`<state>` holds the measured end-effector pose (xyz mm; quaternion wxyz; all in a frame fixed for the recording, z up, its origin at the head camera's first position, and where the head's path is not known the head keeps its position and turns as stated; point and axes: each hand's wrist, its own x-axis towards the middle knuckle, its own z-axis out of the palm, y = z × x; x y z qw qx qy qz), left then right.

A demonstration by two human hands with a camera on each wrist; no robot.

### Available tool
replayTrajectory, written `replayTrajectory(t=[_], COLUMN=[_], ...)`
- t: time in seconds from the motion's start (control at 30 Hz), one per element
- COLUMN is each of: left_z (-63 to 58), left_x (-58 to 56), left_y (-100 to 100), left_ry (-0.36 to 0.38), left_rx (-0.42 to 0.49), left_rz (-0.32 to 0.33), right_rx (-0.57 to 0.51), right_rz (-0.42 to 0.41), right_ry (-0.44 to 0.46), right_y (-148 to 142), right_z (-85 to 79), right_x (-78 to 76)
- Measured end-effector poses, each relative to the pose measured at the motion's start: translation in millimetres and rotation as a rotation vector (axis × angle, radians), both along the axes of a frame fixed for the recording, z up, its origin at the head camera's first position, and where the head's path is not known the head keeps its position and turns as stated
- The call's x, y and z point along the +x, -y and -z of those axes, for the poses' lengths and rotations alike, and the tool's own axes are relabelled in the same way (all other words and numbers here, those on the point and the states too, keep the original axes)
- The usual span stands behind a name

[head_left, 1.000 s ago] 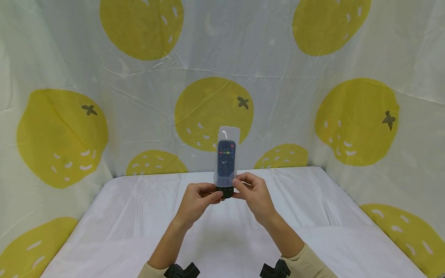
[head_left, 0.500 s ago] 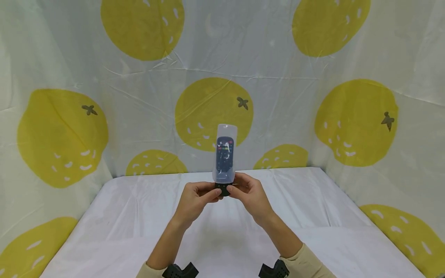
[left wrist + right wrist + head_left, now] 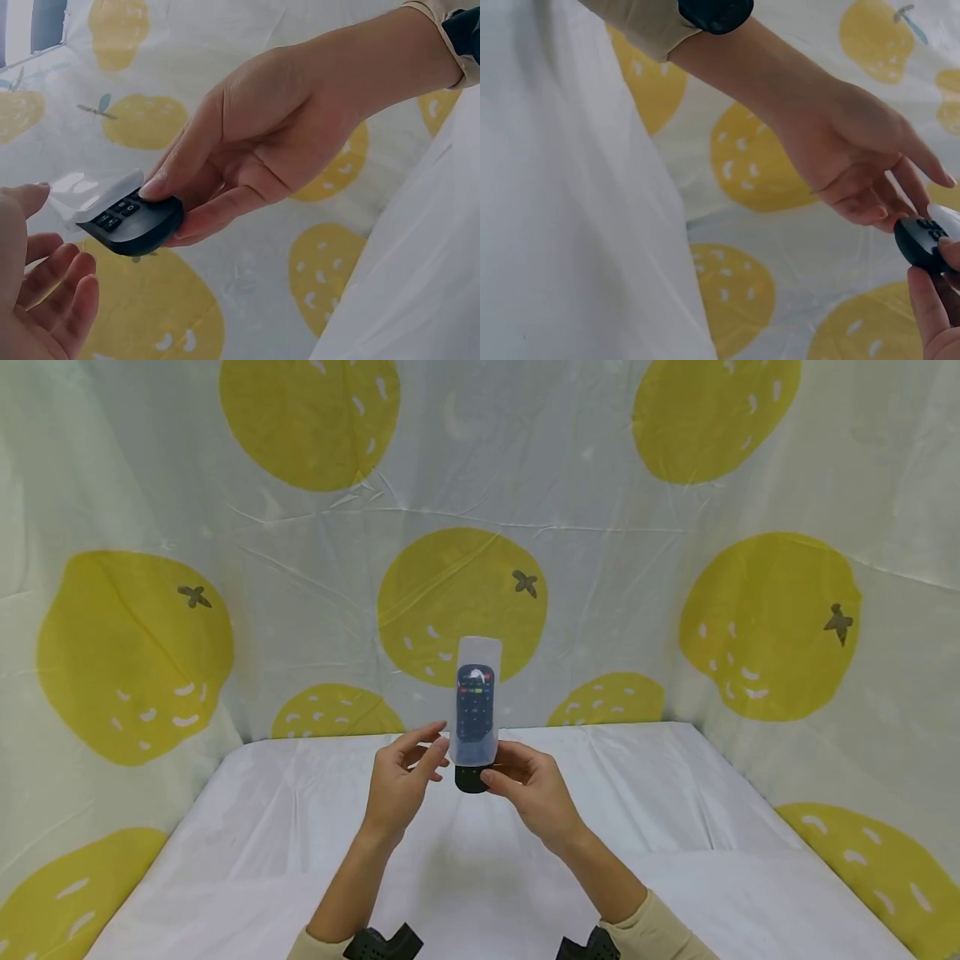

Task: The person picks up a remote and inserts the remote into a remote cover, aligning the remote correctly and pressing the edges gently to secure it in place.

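Observation:
A black remote control (image 3: 472, 778) stands upright at the middle of the head view. A translucent plastic sleeve (image 3: 478, 649) covers most of it and reaches past its top, while the remote's bottom end sticks out below. My right hand (image 3: 534, 783) pinches that bare end, thumb on the front and fingers behind. Beside the sleeve's lower left, my left hand (image 3: 401, 785) is held with parted, slightly bent fingers and grips nothing. In the left wrist view several keys show on the remote's exposed end (image 3: 146, 225), under the sleeve's opening (image 3: 94, 191).
A white cloth (image 3: 300, 852) covers the table beneath the hands. Behind and to both sides hangs a pale curtain (image 3: 600, 618) printed with large yellow lemons. A black wrist mount (image 3: 384, 943) sits at each tan cuff.
My left hand has let go of the remote's bottom end and drawn away to the left. My right hand has gone from the sleeve's lower edge to the remote. Both have shifted slightly left.

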<state>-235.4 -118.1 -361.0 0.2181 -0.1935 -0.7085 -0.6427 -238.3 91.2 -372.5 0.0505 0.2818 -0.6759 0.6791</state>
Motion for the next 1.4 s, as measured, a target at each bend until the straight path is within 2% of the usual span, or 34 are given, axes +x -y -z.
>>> replayTrajectory(t=[0.23,0.47,0.7,1.0,1.17,1.4], left_z=[1.3,3.3,2.9,8.8,8.7,9.7], left_x=[2.5,2.2,3.0,-1.4,-2.8,-1.4], left_y=[-2,-1,-5,-9,-9,-10], left_ry=[0.014,0.017,0.032,0.004,-0.004,-0.034], left_rx=[0.044,0.046,0.053,0.052,0.043,0.017], left_rz=[-0.009,-0.021,-0.008,0.026,0.016,-0.008], right_rx=[0.038,0.036,0.054,0.016,-0.021,-0.078], right_rz=[-0.026,-0.035,0.032,0.111,0.118,0.053], right_ry=[-0.043,-0.023,-0.054,-0.06,-0.029,0.061], right_y=[6,10,13,12,13,11], right_z=[5.3,3.8,5.0,7.3,5.8,2.6], right_x=[2.0,6.6,7.3,5.6,4.9,7.5])
